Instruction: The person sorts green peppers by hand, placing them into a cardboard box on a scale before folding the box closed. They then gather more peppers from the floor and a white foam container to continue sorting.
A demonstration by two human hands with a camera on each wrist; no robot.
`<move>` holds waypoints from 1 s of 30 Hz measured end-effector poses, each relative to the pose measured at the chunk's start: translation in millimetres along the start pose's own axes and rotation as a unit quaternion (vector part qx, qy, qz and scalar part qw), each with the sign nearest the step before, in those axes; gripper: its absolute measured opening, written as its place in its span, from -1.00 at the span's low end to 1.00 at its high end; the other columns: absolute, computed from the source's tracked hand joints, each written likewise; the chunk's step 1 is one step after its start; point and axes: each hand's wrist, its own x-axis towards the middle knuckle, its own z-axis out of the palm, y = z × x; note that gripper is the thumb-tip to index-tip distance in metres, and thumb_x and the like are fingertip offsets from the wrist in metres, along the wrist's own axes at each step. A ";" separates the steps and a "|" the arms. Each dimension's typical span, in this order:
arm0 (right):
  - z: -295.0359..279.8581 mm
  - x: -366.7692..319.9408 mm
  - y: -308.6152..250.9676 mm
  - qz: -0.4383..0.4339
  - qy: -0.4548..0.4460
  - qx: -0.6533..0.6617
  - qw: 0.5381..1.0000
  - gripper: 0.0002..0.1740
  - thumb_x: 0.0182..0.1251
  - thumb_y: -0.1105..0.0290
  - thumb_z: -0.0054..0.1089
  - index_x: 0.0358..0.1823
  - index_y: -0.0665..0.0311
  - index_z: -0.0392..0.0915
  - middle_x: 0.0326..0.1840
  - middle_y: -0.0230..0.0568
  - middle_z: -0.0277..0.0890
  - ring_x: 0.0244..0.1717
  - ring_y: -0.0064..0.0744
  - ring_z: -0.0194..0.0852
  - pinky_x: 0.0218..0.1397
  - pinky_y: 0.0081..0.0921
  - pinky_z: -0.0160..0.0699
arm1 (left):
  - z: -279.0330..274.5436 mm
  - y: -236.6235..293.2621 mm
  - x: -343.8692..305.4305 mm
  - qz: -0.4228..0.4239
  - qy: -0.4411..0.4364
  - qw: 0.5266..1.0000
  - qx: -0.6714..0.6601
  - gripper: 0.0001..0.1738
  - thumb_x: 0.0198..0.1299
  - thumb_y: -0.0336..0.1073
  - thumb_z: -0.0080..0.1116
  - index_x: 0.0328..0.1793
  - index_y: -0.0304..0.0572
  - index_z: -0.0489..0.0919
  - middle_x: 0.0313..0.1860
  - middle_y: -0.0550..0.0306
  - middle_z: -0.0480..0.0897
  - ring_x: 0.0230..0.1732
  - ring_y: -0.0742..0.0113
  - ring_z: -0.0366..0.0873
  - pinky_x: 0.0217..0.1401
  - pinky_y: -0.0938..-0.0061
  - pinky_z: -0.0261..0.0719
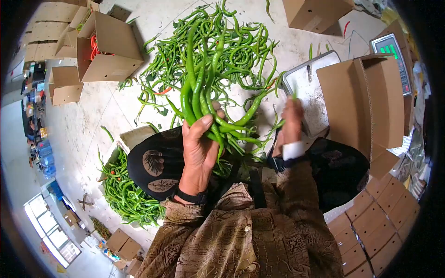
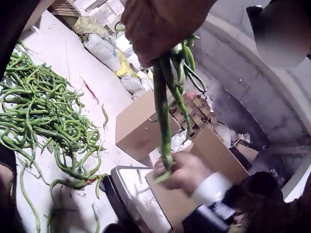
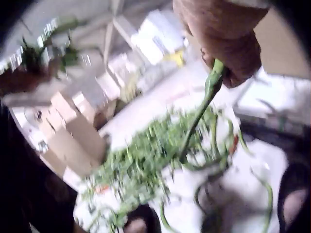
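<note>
My left hand [image 1: 199, 146] grips a bunch of long green chili peppers [image 1: 198, 88], thumb across their lower part. Several of them stick up past the fingers and others bend out to the right. My right hand [image 1: 292, 121] is a little to the right, blurred, with a white band at the wrist. In the right wrist view its curled fingers pinch one green chili pepper [image 3: 206, 99] by the end, and the pepper hangs down. A large loose pile of green chili peppers [image 1: 245, 41] lies on the floor ahead of both hands.
A scale's metal platform [image 1: 319, 99] lies at the right, with a lit display [image 1: 394, 53] behind an open cardboard box [image 1: 343, 102]. A container heaped with peppers [image 1: 132, 190] stands by the left knee. A box with red peppers [image 1: 111, 51] is far left.
</note>
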 end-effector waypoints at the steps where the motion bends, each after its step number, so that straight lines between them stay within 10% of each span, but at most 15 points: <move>1: -17.9 -27.6 -49.1 -0.013 -0.029 0.119 0.992 -0.67 0.33 0.16 0.17 -0.23 0.35 0.47 -0.46 -0.28 0.41 -0.48 -0.44 0.35 -0.43 -0.45 0.33 | -0.7 0.2 -0.6 0.001 -0.004 1.000 0.013 -0.49 0.12 -0.45 0.23 0.23 -0.35 0.43 -0.03 -0.03 0.61 -0.08 0.24 0.60 0.03 0.31 0.61; 4: -60.7 -109.4 -158.7 -0.083 -0.138 0.182 0.970 -0.75 0.33 0.19 0.21 -0.22 0.24 0.52 -0.48 -0.46 0.38 -0.54 -0.74 0.21 -0.51 -0.70 0.11 | 4.2 -2.8 -7.6 -0.003 -0.022 1.000 0.021 -0.51 0.09 -0.47 0.27 0.19 -0.39 0.48 -0.05 0.00 0.63 -0.09 0.24 0.62 0.05 0.32 0.60; 10: -17.7 -167.8 -184.0 -0.133 -0.358 0.095 0.919 -0.72 0.15 0.33 0.46 -0.26 0.32 0.55 -0.50 -0.43 0.49 -0.44 -0.68 0.39 -0.37 -0.63 0.41 | 21.5 -16.1 -24.9 -0.082 -0.145 0.980 0.112 -0.50 0.08 -0.57 0.28 0.19 -0.47 0.46 0.04 -0.06 0.62 0.03 0.22 0.62 0.15 0.33 0.57; 18: -28.2 -155.7 -166.3 -0.138 -0.329 -0.021 0.934 -0.73 0.14 0.31 0.46 -0.37 0.36 0.58 -0.52 -0.36 0.56 -0.47 -0.65 0.41 -0.38 -0.54 0.44 | 6.8 -18.0 -24.7 -0.090 -0.161 0.973 0.140 -0.51 0.09 -0.55 0.35 0.16 -0.39 0.47 -0.03 0.07 0.64 -0.03 0.34 0.63 0.10 0.44 0.58; 23: -24.5 -168.2 -170.0 -0.200 -0.213 -0.133 0.947 -0.74 0.21 0.30 0.31 -0.30 0.39 0.58 -0.43 -0.06 0.66 -0.44 -0.26 0.65 -0.33 -0.32 0.54 | 9.9 -24.3 -24.0 -0.025 -0.114 0.970 0.213 -0.55 0.09 -0.53 0.37 0.12 -0.30 0.49 -0.06 0.14 0.64 -0.11 0.45 0.60 0.02 0.52 0.57; 26: -16.2 -164.5 -155.9 -0.200 -0.207 -0.010 0.957 -0.76 0.20 0.31 0.31 -0.30 0.39 0.60 -0.44 -0.05 0.67 -0.43 -0.23 0.67 -0.32 -0.29 0.55 | 8.7 -23.5 -22.0 -0.022 -0.129 0.969 0.208 -0.54 0.08 -0.52 0.39 0.12 -0.29 0.50 -0.08 0.16 0.64 -0.12 0.46 0.59 0.02 0.53 0.56; 30: -22.3 -155.7 -148.9 -0.181 -0.246 -0.045 0.951 -0.70 0.18 0.31 0.34 -0.18 0.40 0.61 -0.41 -0.08 0.67 -0.43 -0.44 0.60 -0.32 -0.40 0.52 | 9.3 -19.6 -23.6 0.016 -0.149 0.939 0.311 -0.55 0.08 -0.40 0.42 0.09 -0.29 0.52 -0.13 0.16 0.65 -0.13 0.47 0.57 -0.01 0.52 0.55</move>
